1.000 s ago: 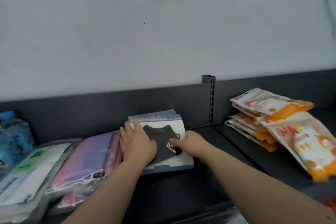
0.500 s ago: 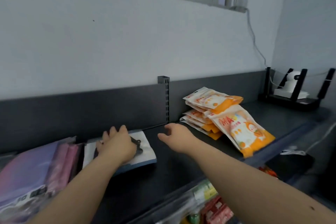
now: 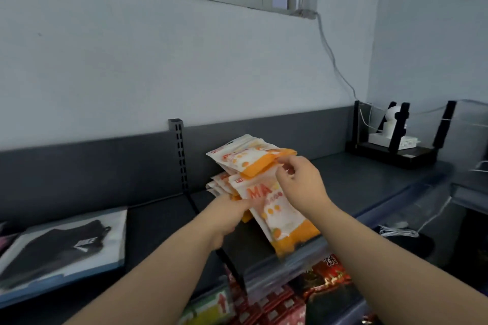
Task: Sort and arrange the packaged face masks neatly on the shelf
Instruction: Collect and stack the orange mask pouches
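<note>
Both your hands have left the black mask pack (image 3: 66,245) and come over to the orange-and-white mask packs at the right of the slotted upright (image 3: 179,155). The front pack (image 3: 277,216) lies tilted against the pile (image 3: 248,158), its orange bottom end reaching the shelf's front lip. Your left hand (image 3: 232,212) has its fingers curled onto that pack's left edge and grips it. Your right hand (image 3: 301,182) is curled too, thumb and fingers pinching the pack's top right corner, just beneath the pile's topmost orange edge. The black mask pack lies flat on the dark shelf (image 3: 356,182), well to the left. At the far right stands a black router (image 3: 390,150) with a white device on it. Bright snack packets (image 3: 327,274) show on the level below.
</note>
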